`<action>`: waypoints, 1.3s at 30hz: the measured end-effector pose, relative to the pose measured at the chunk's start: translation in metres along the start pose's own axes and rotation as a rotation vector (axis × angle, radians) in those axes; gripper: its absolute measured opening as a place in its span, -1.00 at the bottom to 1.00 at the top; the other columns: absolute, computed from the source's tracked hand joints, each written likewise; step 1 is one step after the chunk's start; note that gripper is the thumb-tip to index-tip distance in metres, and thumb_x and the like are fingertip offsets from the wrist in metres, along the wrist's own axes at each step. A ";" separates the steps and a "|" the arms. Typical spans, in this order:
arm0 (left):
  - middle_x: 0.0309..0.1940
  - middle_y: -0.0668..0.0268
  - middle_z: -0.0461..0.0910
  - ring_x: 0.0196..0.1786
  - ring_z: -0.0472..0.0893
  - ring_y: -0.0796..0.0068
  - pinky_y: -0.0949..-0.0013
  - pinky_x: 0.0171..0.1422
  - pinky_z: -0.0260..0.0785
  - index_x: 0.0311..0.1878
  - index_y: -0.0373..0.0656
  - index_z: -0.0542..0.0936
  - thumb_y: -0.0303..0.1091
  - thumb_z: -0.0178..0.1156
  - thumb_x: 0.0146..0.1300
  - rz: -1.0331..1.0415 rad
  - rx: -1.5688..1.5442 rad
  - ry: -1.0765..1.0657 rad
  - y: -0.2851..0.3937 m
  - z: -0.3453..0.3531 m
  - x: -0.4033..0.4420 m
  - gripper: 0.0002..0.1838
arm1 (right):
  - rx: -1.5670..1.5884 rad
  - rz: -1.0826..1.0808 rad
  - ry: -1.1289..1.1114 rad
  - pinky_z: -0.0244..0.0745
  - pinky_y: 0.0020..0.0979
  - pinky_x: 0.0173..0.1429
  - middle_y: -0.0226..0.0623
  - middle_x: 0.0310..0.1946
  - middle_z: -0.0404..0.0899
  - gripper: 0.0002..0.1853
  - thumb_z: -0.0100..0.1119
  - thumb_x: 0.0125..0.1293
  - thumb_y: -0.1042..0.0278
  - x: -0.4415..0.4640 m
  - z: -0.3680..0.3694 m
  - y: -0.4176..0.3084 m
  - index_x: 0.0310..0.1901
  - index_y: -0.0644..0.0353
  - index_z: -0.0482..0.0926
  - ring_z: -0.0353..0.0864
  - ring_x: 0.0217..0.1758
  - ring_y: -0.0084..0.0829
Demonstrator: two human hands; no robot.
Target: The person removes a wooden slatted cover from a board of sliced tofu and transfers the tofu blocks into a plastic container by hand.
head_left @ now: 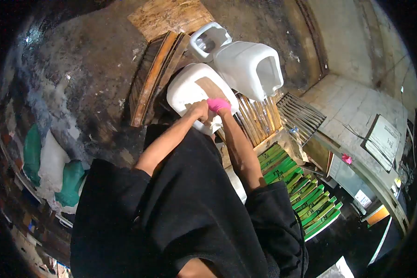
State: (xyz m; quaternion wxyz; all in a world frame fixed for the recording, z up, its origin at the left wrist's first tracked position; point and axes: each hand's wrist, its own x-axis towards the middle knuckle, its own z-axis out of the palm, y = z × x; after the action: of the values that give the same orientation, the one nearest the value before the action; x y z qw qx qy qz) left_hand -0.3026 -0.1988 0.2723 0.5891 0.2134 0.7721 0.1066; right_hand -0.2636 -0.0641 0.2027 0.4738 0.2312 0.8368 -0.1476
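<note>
A white plastic container [183, 90] with a cut-open side lies in front of my body, brownish inside. Over its near edge, my left hand [198, 111] is bare and closed; whatever it grips is hidden. Close beside it, my right hand [217, 105] wears a pink glove or wrap, and its fingers are too small and covered to make out. A pale crumpled piece [214, 123] shows just below both hands.
Two more cut white containers [241, 65] [207, 39] stand beyond. A wooden slatted piece [154, 78] leans at their left. Green-painted slats [282, 171] lie at right, near a metal grate [303, 113]. Green and white sacks [53, 162] sit at far left.
</note>
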 end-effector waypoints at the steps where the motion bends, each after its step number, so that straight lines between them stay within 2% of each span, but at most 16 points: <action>1: -0.08 0.17 0.66 0.05 0.62 0.14 0.09 0.05 0.49 0.22 -0.16 0.39 -0.34 0.45 -0.20 -0.008 -0.014 0.071 0.001 0.006 0.003 -0.20 | -0.030 0.000 0.087 0.39 -0.15 0.19 -0.02 -0.02 0.61 -0.40 -0.29 0.31 -0.10 -0.005 0.004 -0.004 -0.05 0.21 0.64 0.57 0.12 -0.06; 4: -0.06 0.16 0.65 0.06 0.62 0.10 0.06 0.06 0.48 0.17 -0.13 0.45 -0.34 0.47 -0.21 -0.027 -0.005 0.068 0.004 0.002 0.000 -0.25 | -0.068 -0.029 0.222 0.45 -0.09 0.04 0.01 -0.18 0.65 -0.46 -0.24 0.33 -0.04 -0.025 0.007 -0.010 -0.23 0.22 0.68 0.64 -0.07 -0.03; 5: -0.10 0.15 0.67 0.02 0.64 0.13 0.10 0.05 0.50 0.05 -0.11 0.56 -0.34 0.47 -0.20 -0.032 0.006 0.050 0.003 -0.002 -0.004 -0.39 | -0.058 -0.020 0.228 0.45 -0.06 0.01 0.03 -0.19 0.64 -0.44 -0.24 0.34 -0.06 -0.031 0.005 -0.012 -0.25 0.24 0.67 0.64 -0.11 0.00; 7: -0.15 0.15 0.68 -0.01 0.65 0.16 0.14 0.04 0.51 -0.05 -0.12 0.62 -0.33 0.47 -0.21 0.011 0.035 0.028 -0.002 0.001 0.013 -0.47 | -0.103 0.003 0.266 0.45 -0.03 -0.08 0.02 -0.24 0.65 -0.43 -0.23 0.37 -0.08 -0.058 -0.011 -0.026 -0.34 0.23 0.68 0.65 -0.21 0.02; 9: -0.24 0.14 0.69 -0.07 0.68 0.22 0.22 0.01 0.52 -0.20 -0.16 0.67 -0.32 0.50 -0.24 0.029 0.072 0.065 -0.003 0.002 0.021 -0.58 | -0.128 -0.117 0.379 0.46 -0.03 -0.07 0.04 -0.27 0.65 -0.44 -0.23 0.38 -0.07 -0.060 0.001 -0.017 -0.35 0.23 0.67 0.64 -0.22 0.04; 13: -0.18 0.15 0.69 -0.03 0.67 0.20 0.17 0.00 0.52 -0.13 -0.15 0.65 -0.28 0.51 -0.26 -0.002 0.036 0.040 -0.001 -0.005 0.015 -0.49 | -0.069 -0.059 0.386 0.49 -0.06 -0.02 0.04 -0.30 0.65 -0.47 -0.18 0.38 -0.03 -0.058 0.011 -0.013 -0.35 0.25 0.67 0.65 -0.18 0.01; 16: -0.10 0.15 0.67 0.03 0.64 0.18 0.12 0.03 0.50 -0.02 -0.14 0.59 -0.30 0.50 -0.25 -0.043 0.000 0.100 0.000 0.001 0.006 -0.41 | -0.028 -0.103 0.457 0.48 -0.07 -0.03 0.15 -0.26 0.62 -0.49 -0.14 0.35 -0.01 -0.052 0.019 -0.006 -0.34 0.32 0.61 0.63 -0.18 0.07; 17: -0.07 0.15 0.65 0.06 0.63 0.17 0.11 0.05 0.50 0.02 -0.13 0.56 -0.32 0.49 -0.23 -0.030 0.002 0.128 0.000 0.003 0.007 -0.38 | 0.006 -0.107 0.563 0.49 -0.08 -0.02 0.18 -0.25 0.61 -0.52 -0.04 0.27 -0.01 -0.042 0.030 -0.002 -0.37 0.33 0.61 0.63 -0.14 0.07; 20: 0.04 0.14 0.59 0.15 0.57 0.15 0.08 0.13 0.45 0.13 -0.14 0.45 -0.40 0.42 -0.16 -0.047 -0.041 0.108 0.003 -0.002 -0.004 -0.33 | 0.114 -0.170 0.363 0.39 -0.11 0.18 0.18 -0.18 0.60 -0.54 0.02 0.20 0.06 -0.061 0.005 -0.005 -0.29 0.42 0.60 0.55 -0.01 0.10; 22: 0.07 0.13 0.58 0.16 0.56 0.14 0.08 0.16 0.44 0.15 -0.15 0.43 -0.40 0.40 -0.13 -0.036 -0.011 0.037 0.007 -0.014 -0.014 -0.33 | 0.015 -0.273 0.327 0.41 -0.14 0.15 0.15 -0.19 0.60 -0.58 0.14 0.06 0.17 -0.051 0.008 -0.003 -0.18 0.40 0.56 0.58 -0.02 0.01; 24: 0.10 0.11 0.55 0.18 0.54 0.13 0.09 0.20 0.42 0.17 -0.15 0.39 -0.40 0.40 -0.14 -0.005 -0.071 0.165 0.000 0.002 0.003 -0.30 | 0.028 -0.271 0.377 0.41 -0.14 0.14 0.10 -0.18 0.60 -0.54 0.21 0.02 0.23 -0.063 0.003 -0.003 -0.07 0.38 0.52 0.59 -0.02 -0.06; 25: 0.12 0.11 0.53 0.19 0.53 0.13 0.10 0.21 0.41 0.18 -0.16 0.37 -0.40 0.41 -0.14 0.013 -0.102 0.228 -0.001 0.007 0.009 -0.28 | -0.191 -0.345 0.481 0.42 -0.16 0.14 0.01 -0.15 0.60 -0.36 0.39 -0.09 0.23 -0.087 -0.013 -0.012 0.05 0.32 0.43 0.61 -0.01 -0.15; 28: 0.14 0.10 0.50 0.23 0.49 0.14 0.13 0.25 0.39 0.20 -0.16 0.35 -0.40 0.42 -0.14 0.030 -0.173 0.184 0.000 -0.001 0.004 -0.25 | -0.167 -0.342 0.669 0.41 -0.19 0.16 -0.07 -0.14 0.59 -0.21 0.54 -0.26 0.16 -0.096 -0.013 -0.012 0.05 0.28 0.41 0.60 -0.02 -0.16; 31: 0.16 0.11 0.47 0.26 0.45 0.14 0.13 0.26 0.37 0.21 -0.13 0.35 -0.40 0.44 -0.15 0.042 -0.181 0.250 0.000 0.002 0.003 -0.23 | -0.200 -0.295 0.553 0.51 -0.19 -0.02 -0.10 -0.28 0.59 -0.25 0.59 -0.34 0.12 -0.094 -0.002 -0.009 -0.09 0.26 0.42 0.62 -0.10 -0.11; 34: 0.14 0.11 0.48 0.26 0.45 0.15 0.12 0.27 0.36 0.26 -0.08 0.32 -0.43 0.46 -0.20 0.186 -0.171 0.249 -0.005 0.008 0.013 -0.15 | -0.275 -0.253 0.501 0.51 -0.18 -0.05 -0.09 -0.26 0.60 -0.28 0.58 -0.34 0.12 -0.088 -0.001 -0.010 -0.12 0.25 0.44 0.63 -0.12 -0.14; 39: 0.12 0.10 0.49 0.25 0.45 0.15 0.15 0.27 0.37 0.33 -0.08 0.28 -0.48 0.49 -0.32 0.239 -0.121 0.183 0.000 -0.005 -0.005 -0.01 | -0.224 -0.267 0.537 0.54 -0.16 -0.20 -0.07 -0.37 0.63 -0.55 0.41 -0.09 0.24 -0.080 -0.005 -0.008 -0.19 0.24 0.46 0.67 -0.26 -0.11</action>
State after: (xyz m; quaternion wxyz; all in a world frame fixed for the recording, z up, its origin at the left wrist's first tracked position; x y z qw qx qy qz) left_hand -0.3067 -0.2008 0.2783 0.5111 0.2572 0.7839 0.2411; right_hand -0.2363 -0.0886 0.2749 0.2348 0.0964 0.9660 -0.0490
